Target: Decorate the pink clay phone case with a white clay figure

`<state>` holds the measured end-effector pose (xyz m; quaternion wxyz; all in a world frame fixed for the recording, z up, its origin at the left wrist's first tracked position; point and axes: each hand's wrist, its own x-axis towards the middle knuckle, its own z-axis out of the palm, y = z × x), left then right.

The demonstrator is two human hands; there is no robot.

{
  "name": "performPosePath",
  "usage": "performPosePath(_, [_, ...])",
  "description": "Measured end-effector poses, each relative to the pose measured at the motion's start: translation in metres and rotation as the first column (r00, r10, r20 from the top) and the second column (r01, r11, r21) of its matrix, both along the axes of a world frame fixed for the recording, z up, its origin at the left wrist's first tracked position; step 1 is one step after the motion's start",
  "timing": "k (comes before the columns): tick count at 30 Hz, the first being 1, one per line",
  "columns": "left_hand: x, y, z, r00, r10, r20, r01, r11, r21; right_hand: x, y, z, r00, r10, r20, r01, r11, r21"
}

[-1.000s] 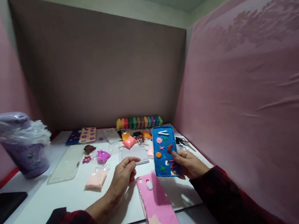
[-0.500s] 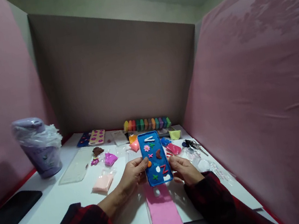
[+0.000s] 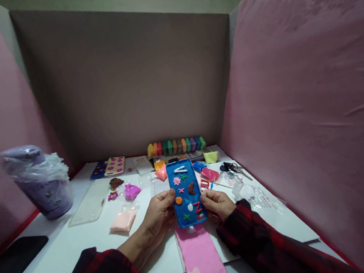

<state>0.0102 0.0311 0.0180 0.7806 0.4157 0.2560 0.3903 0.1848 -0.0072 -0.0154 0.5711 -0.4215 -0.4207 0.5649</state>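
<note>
Between my two hands a blue phone case is held up, tilted toward me. Small clay shapes decorate it: a white V, a pink flower, green pieces, a brown crescent, an orange dot and a red letter. My left hand grips its left edge, thumb on the front. On the right edge, my right hand pinches it near the lower half. Below the case lies a pink clay-covered strip with a pale peach patch at its near end.
A white board covers the table. Clay packets lie about, among them peach, magenta and red. A clear case, keys, a purple bottle, a black phone-like slab and a coloured clay row surround them.
The view has shifted slightly. The case has turned a little in my hands, and the orange dot now shows clear of my left thumb. Both hands keep their hold.
</note>
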Motion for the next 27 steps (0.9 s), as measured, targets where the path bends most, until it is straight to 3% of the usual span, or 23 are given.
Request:
performPosePath(14, [-0.002, 0.010, -0.014, 0.999, 0.043, 0.002, -0.043, 0.999, 0.021, 0.002, 0.004, -0.010, 1.000, -0.026, -0.016, 0.025, 0.998, -0.055])
performPosePath(27, [-0.003, 0.009, -0.011, 0.999, 0.039, -0.010, -0.038, 0.998, 0.052, 0.001, 0.002, -0.004, 0.999, 0.011, -0.050, -0.012, 1.000, -0.028])
